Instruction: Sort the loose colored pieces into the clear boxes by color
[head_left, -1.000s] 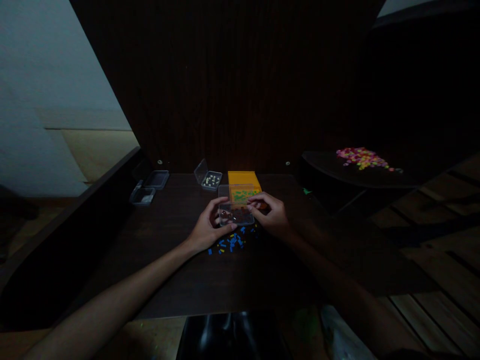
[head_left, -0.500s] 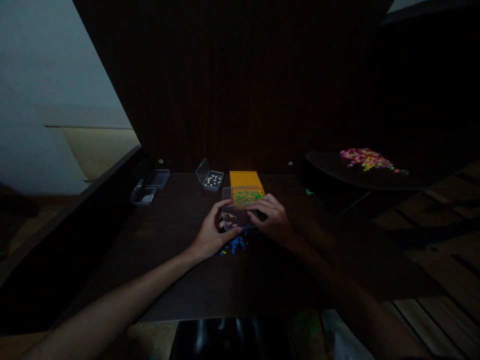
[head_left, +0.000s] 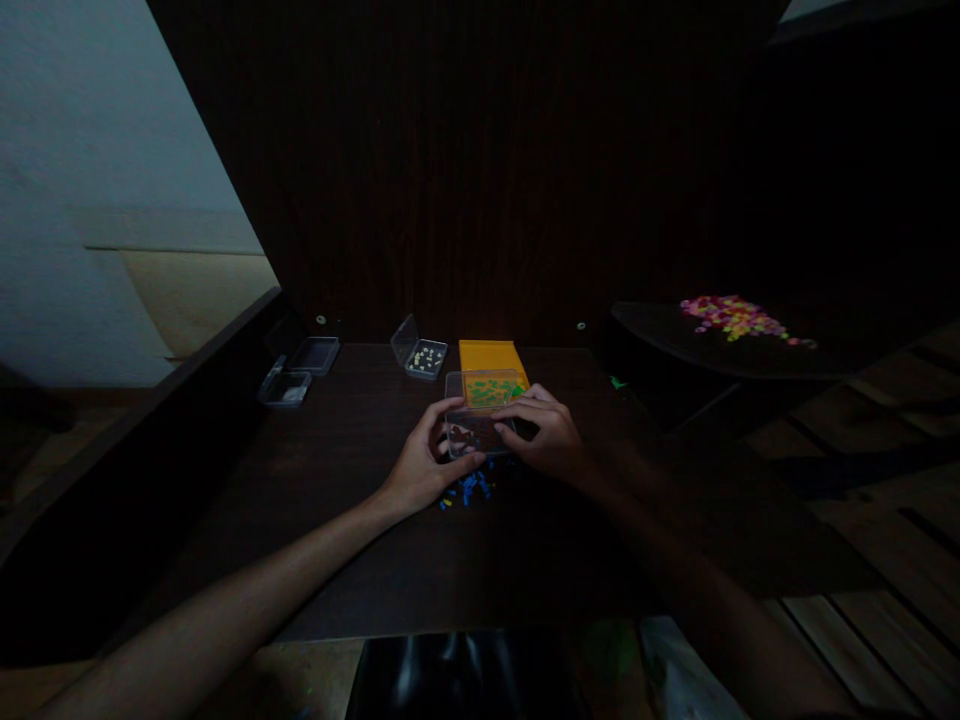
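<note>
Clear box [head_left: 480, 411]: over the dark table [head_left: 345, 570], in front of the yellow tray [head_left: 489, 354]; handling looks midway, lid open.
Brown pieces [head_left: 462, 435]: already inside, gathered toward the box's left.
Blue and yellow pieces [head_left: 470, 487]: outside it, loose on the table.
Left hand [head_left: 421, 462]: clasps the box's left side, thumb at the near edge.
Right hand [head_left: 549, 440]: fingertips close together at its right; whether they pinch anything, I cannot tell.
Box's look: transparent, shallow, rectangular.
</note>
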